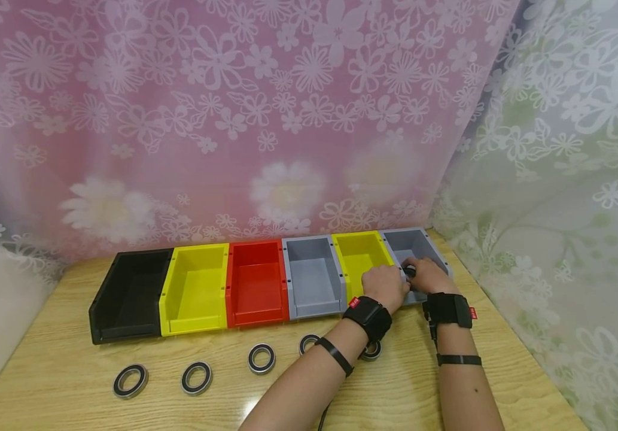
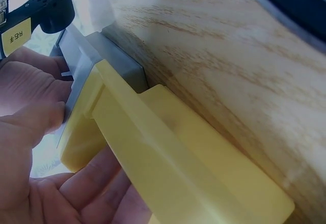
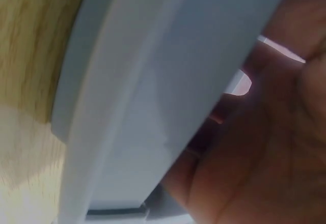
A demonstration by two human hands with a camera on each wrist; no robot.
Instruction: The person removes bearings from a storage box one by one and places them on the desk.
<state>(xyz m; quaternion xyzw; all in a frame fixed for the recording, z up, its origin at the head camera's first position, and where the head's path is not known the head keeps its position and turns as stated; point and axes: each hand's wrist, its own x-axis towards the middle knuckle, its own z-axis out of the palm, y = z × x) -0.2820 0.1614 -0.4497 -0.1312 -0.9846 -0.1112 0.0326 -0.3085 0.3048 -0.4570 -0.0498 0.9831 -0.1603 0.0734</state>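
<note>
My left hand (image 1: 386,286) reaches over the front of the right-hand yellow bin (image 1: 361,252). Its thumb and fingers grip the adjoining side walls of that bin and the grey bin (image 1: 410,240) at the right end; the left wrist view shows the thumb against the grey wall and the fingers behind the yellow one. Inside the end grey bin, my right hand (image 1: 428,277) has its fingers curled about a dark ring (image 1: 410,271) that looks like a ball bearing, mostly hidden by the fingers. In the right wrist view the grey bin wall (image 3: 147,102) hides the fingertips.
Left of these stand a black bin (image 1: 133,293), a yellow bin (image 1: 197,287), a red bin (image 1: 257,278) and another grey bin (image 1: 315,275). Several bearings lie in a row along the front, including one (image 1: 130,381) at far left and one (image 1: 371,350) partly behind the left wrist.
</note>
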